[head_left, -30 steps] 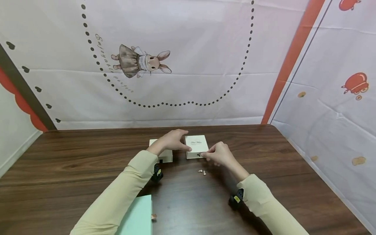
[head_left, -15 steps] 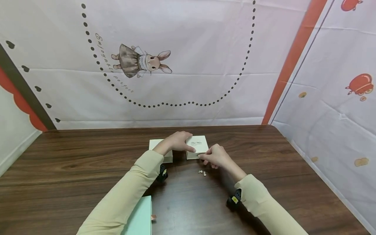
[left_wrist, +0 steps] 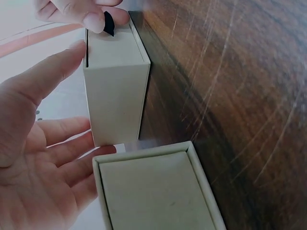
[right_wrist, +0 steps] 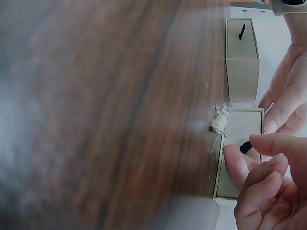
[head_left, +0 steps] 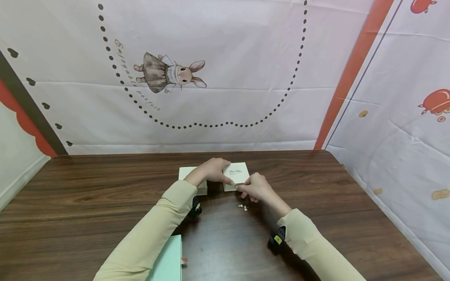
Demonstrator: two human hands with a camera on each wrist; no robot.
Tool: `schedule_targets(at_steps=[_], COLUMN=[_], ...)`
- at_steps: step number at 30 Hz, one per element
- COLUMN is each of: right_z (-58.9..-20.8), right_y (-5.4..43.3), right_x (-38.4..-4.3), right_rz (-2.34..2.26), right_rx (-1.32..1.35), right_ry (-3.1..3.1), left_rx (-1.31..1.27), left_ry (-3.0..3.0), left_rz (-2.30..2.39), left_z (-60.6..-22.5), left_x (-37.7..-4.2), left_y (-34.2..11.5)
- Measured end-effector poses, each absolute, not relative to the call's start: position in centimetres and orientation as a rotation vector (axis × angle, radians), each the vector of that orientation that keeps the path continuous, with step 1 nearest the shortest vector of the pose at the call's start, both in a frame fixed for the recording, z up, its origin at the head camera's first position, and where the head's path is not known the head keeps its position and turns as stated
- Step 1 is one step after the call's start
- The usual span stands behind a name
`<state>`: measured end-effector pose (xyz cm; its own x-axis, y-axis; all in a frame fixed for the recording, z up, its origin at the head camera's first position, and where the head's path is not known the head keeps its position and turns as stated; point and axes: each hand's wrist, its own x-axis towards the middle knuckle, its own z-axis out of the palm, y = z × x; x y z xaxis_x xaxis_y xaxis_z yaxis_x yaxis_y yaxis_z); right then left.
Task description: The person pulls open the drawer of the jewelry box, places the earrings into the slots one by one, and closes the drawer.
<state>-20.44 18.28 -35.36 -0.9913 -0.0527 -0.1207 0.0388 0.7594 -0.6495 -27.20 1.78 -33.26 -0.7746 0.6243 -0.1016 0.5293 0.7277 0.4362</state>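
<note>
A cream drawer-style gift box (head_left: 237,169) with printed lettering on its lid stands at the back middle of the table. My left hand (head_left: 213,171) holds it from the left, thumb at the top front edge and fingers along the side in the left wrist view. With thumb and forefinger, my right hand (head_left: 258,187) pinches a small black ribbon tab (left_wrist: 109,25) on the drawer front. The drawer front (right_wrist: 235,177) sits within the box's frame. Just in front of the box lies a pair of small pearl-like earrings (head_left: 243,207), seen closer as sparkling jewellery (right_wrist: 219,123) in the right wrist view.
A second cream box (head_left: 185,172) of the same kind, with its own black tab (right_wrist: 242,32), stands to the left, partly behind my left forearm. A mint-green box or folder (head_left: 168,259) lies at the front left. A printed cloth hangs behind the table (head_left: 105,187).
My left hand has moved slightly right and closer around the box. The right fingers have shifted a little left and taken the tab in a pinch, covering it in the head view.
</note>
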Motion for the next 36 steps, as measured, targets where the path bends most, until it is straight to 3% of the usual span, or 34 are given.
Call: schedule_targets(at_steps=[36], right_z=[-35.6], right_y=[18.3], right_x=[-20.7], right_rz=[-1.009], right_rx=[-0.032], right_ry=[2.825], left_rx=[0.831], left_ry=[2.678], left_rz=[0.81], left_z=[-34.4], left_x=[-27.3], left_y=[1.0])
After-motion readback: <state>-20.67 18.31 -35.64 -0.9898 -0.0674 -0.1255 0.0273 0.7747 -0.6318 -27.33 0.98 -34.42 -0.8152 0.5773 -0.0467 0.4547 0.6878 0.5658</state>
